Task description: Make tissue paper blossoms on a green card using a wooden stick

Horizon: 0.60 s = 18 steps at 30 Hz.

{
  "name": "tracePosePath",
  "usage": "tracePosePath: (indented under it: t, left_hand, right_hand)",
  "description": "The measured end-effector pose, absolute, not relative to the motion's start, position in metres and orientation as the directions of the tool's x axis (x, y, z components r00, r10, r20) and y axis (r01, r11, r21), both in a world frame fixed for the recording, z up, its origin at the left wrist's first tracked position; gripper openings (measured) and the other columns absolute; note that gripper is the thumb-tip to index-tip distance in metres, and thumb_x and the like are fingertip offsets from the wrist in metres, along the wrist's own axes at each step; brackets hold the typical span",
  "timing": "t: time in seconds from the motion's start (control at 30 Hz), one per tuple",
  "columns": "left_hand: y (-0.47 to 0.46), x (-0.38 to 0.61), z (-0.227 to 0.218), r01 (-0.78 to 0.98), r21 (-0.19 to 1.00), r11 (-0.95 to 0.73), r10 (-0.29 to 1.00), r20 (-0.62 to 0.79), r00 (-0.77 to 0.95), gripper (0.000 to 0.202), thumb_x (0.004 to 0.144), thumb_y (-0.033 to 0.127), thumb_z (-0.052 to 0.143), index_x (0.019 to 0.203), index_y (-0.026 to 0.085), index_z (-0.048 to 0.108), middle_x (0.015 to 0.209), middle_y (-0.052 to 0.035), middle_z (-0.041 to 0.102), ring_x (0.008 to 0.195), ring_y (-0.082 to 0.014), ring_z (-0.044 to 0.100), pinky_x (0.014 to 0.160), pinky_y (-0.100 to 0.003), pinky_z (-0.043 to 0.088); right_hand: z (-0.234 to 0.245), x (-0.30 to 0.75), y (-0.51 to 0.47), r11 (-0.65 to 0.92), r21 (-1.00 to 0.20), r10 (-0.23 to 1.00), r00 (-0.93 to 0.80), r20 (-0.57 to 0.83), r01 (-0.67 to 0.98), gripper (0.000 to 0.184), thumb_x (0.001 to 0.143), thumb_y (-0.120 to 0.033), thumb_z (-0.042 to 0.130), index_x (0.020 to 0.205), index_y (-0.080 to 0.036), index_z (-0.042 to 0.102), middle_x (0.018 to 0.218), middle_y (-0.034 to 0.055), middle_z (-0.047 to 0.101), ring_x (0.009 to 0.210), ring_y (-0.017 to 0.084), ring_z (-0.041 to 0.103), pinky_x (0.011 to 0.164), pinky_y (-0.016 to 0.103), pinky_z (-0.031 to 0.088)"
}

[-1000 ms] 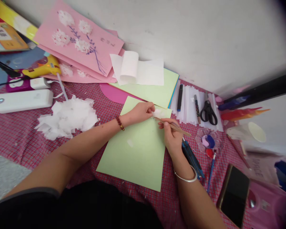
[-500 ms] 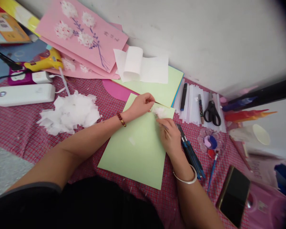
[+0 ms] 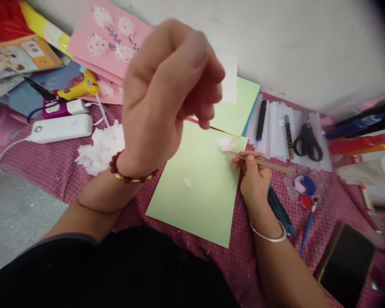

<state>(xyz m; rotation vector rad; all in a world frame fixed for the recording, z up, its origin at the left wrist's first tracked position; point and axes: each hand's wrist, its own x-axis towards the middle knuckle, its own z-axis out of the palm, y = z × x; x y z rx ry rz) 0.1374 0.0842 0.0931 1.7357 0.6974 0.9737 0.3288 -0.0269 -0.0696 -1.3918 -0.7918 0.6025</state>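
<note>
My right hand [image 3: 255, 173] is closed around a thin wooden stick [image 3: 272, 164]. Its tip touches or nearly touches a small tuft of white tissue paper [image 3: 225, 144] near the top right of a pale green paper sheet [image 3: 195, 205]. Raised close to the camera, my left hand [image 3: 170, 85] has its fingers curled inward; whether they hold anything is hidden. A little white scrap [image 3: 187, 183] lies mid-sheet. Left of the sheet is a pile of torn white tissue pieces [image 3: 102, 145], partly covered by my left wrist.
Pink cards with tissue flowers [image 3: 109, 47], a yellow glue gun [image 3: 83, 85] and a white power bank [image 3: 62, 128] stand at left. On the right lie black scissors [image 3: 308, 143], a marker [image 3: 261, 119], a paint palette [image 3: 303, 188], a paintbrush [image 3: 309, 226] and a phone [image 3: 346, 261].
My left hand has lifted off the green sheet and come up toward the camera. My right hand has shifted slightly away from the tuft, with the stick now lying flatter. The view has shifted.
</note>
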Motion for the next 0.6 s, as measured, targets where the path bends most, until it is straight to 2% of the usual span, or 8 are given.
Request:
tracePosePath:
  t: [0.07, 0.1, 0.17, 0.23, 0.3, 0.37, 0.43, 0.6]
  left_hand:
    - [0.086, 0.147, 0.089, -0.08, 0.969, -0.235, 0.701, 0.226, 0.676, 0.018, 0.093, 0.033, 0.042, 0.084, 0.02, 0.051, 0.079, 0.0022, 0.056, 0.064, -0.0078, 0.058, 0.059, -0.023, 0.046]
    - [0.087, 0.151, 0.083, -0.029, 0.977, -0.212, 0.601, 0.154, 0.784, 0.014, 0.088, 0.027, 0.05, 0.078, 0.018, 0.053, 0.073, 0.0019, 0.056, 0.061, -0.0082, 0.057, 0.058, -0.023, 0.046]
    - [0.089, 0.15, 0.065, 0.201, 0.921, -0.333, 0.408, -0.052, 0.911, 0.007, 0.08, 0.018, 0.058, 0.074, 0.016, 0.058, 0.068, 0.0013, 0.058, 0.06, -0.0092, 0.055, 0.059, -0.024, 0.043]
    - [0.087, 0.139, 0.042, 0.355, 0.756, -0.55, 0.323, -0.199, 0.925, 0.004, 0.075, 0.013, 0.06, 0.075, 0.016, 0.062, 0.069, 0.0002, 0.061, 0.06, -0.01, 0.053, 0.06, -0.024, 0.04]
    - [0.083, 0.122, 0.019, 0.429, 0.6, -0.675, 0.323, -0.282, 0.903, 0.009, 0.074, 0.014, 0.061, 0.082, 0.016, 0.064, 0.076, -0.0017, 0.063, 0.064, -0.0118, 0.053, 0.061, -0.025, 0.038]
    - [0.078, 0.105, 0.001, 0.467, 0.521, -0.714, 0.351, -0.31, 0.883, 0.012, 0.075, 0.015, 0.059, 0.086, 0.016, 0.063, 0.081, -0.0028, 0.063, 0.068, -0.0133, 0.053, 0.062, -0.025, 0.037]
    - [0.075, 0.095, -0.011, 0.477, 0.52, -0.709, 0.377, -0.292, 0.879, 0.007, 0.076, 0.014, 0.055, 0.08, 0.016, 0.06, 0.08, -0.0025, 0.061, 0.07, -0.0135, 0.053, 0.063, -0.024, 0.037]
    - [0.071, 0.099, -0.012, 0.527, 0.642, -0.557, 0.48, -0.27, 0.835, 0.007, 0.076, 0.013, 0.052, 0.07, 0.017, 0.053, 0.069, 0.0011, 0.056, 0.061, -0.0103, 0.048, 0.058, -0.022, 0.035]
  right_hand:
    - [-0.069, 0.33, -0.027, 0.098, -0.991, 0.801, 0.584, 0.136, 0.095, 0.017, 0.093, -0.033, 0.053, 0.087, -0.021, 0.063, 0.074, 0.0029, 0.065, 0.06, 0.014, 0.062, 0.063, 0.03, 0.051]
    - [-0.069, 0.33, -0.027, 0.098, -0.989, 0.811, 0.568, 0.143, 0.11, 0.018, 0.093, -0.033, 0.053, 0.086, -0.02, 0.064, 0.073, 0.0033, 0.065, 0.06, 0.014, 0.062, 0.062, 0.03, 0.051]
    - [-0.068, 0.329, -0.028, 0.105, -0.987, 0.82, 0.551, 0.156, 0.124, 0.018, 0.093, -0.031, 0.053, 0.086, -0.02, 0.065, 0.072, 0.0033, 0.065, 0.059, 0.013, 0.062, 0.061, 0.029, 0.05]
    - [-0.068, 0.328, -0.027, 0.112, -0.987, 0.823, 0.546, 0.156, 0.114, 0.017, 0.092, -0.031, 0.054, 0.086, -0.019, 0.065, 0.072, 0.0031, 0.065, 0.058, 0.013, 0.061, 0.06, 0.029, 0.05]
    - [-0.067, 0.327, -0.027, 0.112, -0.988, 0.824, 0.545, 0.154, 0.109, 0.017, 0.092, -0.031, 0.055, 0.085, -0.019, 0.066, 0.072, 0.0032, 0.065, 0.058, 0.012, 0.062, 0.06, 0.029, 0.05]
    - [-0.066, 0.327, -0.026, 0.114, -0.986, 0.826, 0.539, 0.163, 0.125, 0.018, 0.092, -0.031, 0.055, 0.083, -0.02, 0.066, 0.072, 0.0025, 0.065, 0.058, 0.012, 0.062, 0.061, 0.029, 0.05]
    - [-0.063, 0.325, -0.026, 0.13, -0.981, 0.825, 0.533, 0.186, 0.142, 0.019, 0.092, -0.032, 0.054, 0.082, -0.021, 0.066, 0.072, 0.0011, 0.064, 0.059, 0.012, 0.061, 0.061, 0.029, 0.051]
    - [-0.055, 0.313, -0.031, 0.172, -0.979, 0.869, 0.452, 0.202, 0.108, 0.017, 0.093, -0.035, 0.053, 0.095, -0.023, 0.065, 0.075, -0.0003, 0.068, 0.061, 0.013, 0.062, 0.062, 0.03, 0.052]
